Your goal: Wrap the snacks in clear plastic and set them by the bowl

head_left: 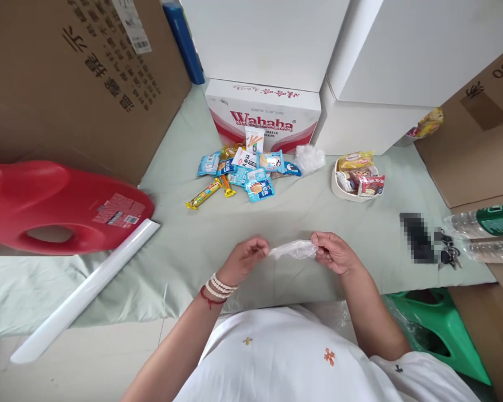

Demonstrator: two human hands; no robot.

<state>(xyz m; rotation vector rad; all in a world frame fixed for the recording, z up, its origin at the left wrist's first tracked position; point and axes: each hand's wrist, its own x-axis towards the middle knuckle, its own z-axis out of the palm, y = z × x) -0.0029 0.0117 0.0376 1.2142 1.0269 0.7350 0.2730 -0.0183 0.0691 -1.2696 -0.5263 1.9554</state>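
Observation:
A crumpled clear plastic bag [294,249] is stretched between my two hands, above the front part of the cloth-covered table. My left hand [246,258] pinches its left end, with beaded bracelets on the wrist. At the other end, my right hand [333,252] grips the plastic between thumb and fingers. Beyond the hands lies a loose pile of small wrapped snacks [257,187], mostly blue and yellow. Another crumpled clear bag [309,159] rests at the pile's right. A white bowl [352,195] holds several more wrapped snacks.
A Wahaha carton [264,114] and white boxes stand behind the snacks. At left are a red jug [88,212] and a long white strip [86,290]. Keys [448,251], a blurred dark object [419,237] and plastic bottles [486,223] lie right, above a green stool [448,329].

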